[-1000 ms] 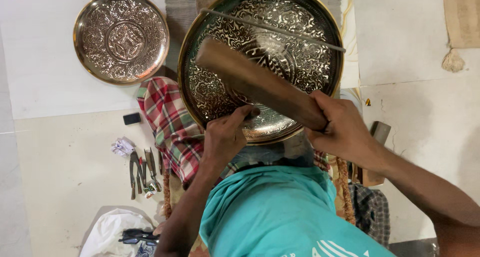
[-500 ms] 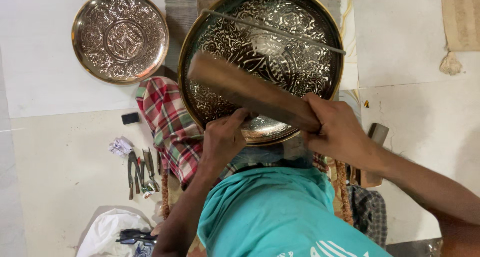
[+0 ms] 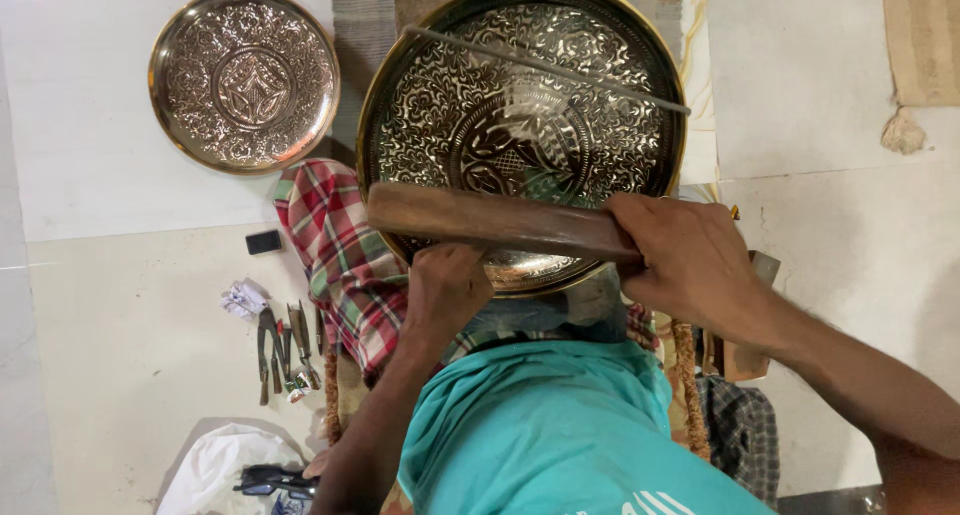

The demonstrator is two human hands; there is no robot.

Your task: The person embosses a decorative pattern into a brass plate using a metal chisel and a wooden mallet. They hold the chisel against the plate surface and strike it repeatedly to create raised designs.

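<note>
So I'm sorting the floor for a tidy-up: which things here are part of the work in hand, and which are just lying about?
In use:
- large engraved brass plate
- wooden block, gripped by the right hand
- left hand, at the plate's lower rim

Lying about:
- smaller engraved plate
- small hand tools
- checked cloth
- crumpled paper
- small black block

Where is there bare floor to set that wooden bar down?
Bare floor shows right of the large engraved tray, below the frayed cloth, and lower left between the small tray and the hand tools. It is crowded around the plaid cloth, where the left hand and right hand hold the wooden bar.
</note>
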